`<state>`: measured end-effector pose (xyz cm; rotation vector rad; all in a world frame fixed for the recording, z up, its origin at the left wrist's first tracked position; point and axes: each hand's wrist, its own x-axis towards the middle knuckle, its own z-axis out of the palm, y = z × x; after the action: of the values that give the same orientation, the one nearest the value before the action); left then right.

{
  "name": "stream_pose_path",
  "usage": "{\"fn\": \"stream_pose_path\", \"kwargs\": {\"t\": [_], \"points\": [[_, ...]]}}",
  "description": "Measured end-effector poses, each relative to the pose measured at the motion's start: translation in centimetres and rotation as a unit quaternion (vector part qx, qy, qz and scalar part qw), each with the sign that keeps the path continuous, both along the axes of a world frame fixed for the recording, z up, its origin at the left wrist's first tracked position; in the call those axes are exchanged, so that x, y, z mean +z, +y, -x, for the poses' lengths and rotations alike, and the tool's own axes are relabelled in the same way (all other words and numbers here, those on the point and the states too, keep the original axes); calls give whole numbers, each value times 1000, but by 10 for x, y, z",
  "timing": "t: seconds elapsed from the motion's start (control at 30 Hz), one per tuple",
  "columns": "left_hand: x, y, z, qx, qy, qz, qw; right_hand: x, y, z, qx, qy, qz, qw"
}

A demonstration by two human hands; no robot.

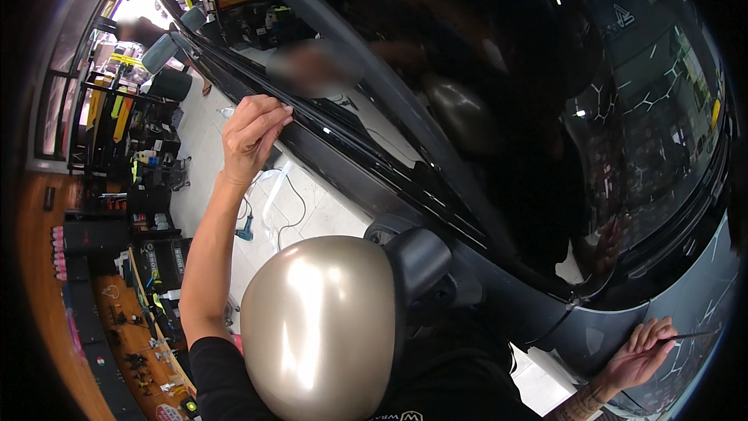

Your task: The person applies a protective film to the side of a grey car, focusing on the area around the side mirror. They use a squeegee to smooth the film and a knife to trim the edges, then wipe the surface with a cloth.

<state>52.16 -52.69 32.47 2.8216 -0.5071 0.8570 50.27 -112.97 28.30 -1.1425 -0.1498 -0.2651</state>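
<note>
Thin dark tool (693, 335), pinched in the fingers of the right hand (640, 357) at the lower right, tip lying against the grey car body panel (693, 296). Right hand closed narrowly on that tool, palm resting flat on the panel, tattooed wrist entering from the bottom edge. Just to the left, nearest of all, a champagne-gold side mirror cap (319, 327) on a dark mirror housing (417, 261), filling the lower middle and hiding part of a black-sleeved arm.

Higher up, the left forearm rising from the lower edge to the left hand (251, 134), fingers curled and pressed together on the black trim strip (312, 121) along the upper edge of the window line. Left hand narrow, fingertips touching the strip; nothing separate visibly held, though the inner side of the fingers is hidden.

Beyond, glossy black windscreen glass (561, 109) mirroring ceiling lights and a hand at the lower right. Black pillar (374, 70) running diagonally from top middle down toward the mirror.

Further off at the left, a pale floor (312, 203) with a blue tool (246, 228) and loose cable lying on it. Wooden worktop (144, 343) at the lower left carrying small tools, dark racks of supplies (148, 148) behind it, and a second car mirror (160, 53) near the bright doorway at top left.
</note>
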Motion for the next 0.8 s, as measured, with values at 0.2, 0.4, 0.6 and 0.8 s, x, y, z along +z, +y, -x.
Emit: {"fn": "stream_pose_path", "kwargs": {"t": [0.2,0.4,0.6,0.8], "points": [[14,0,-4,-17,53,-20,998,-1,0,0,-26,9,-4,1000],[31,4,-10,-14,135,21,991,3,7,-3,-22,2,-3,1000],[15,1,-5,85,127,242,958,6,11,-4,-34,-3,18,999],[31,-1,-7,102,181,137,969,4,9,-4,-39,-10,21,999]]}}
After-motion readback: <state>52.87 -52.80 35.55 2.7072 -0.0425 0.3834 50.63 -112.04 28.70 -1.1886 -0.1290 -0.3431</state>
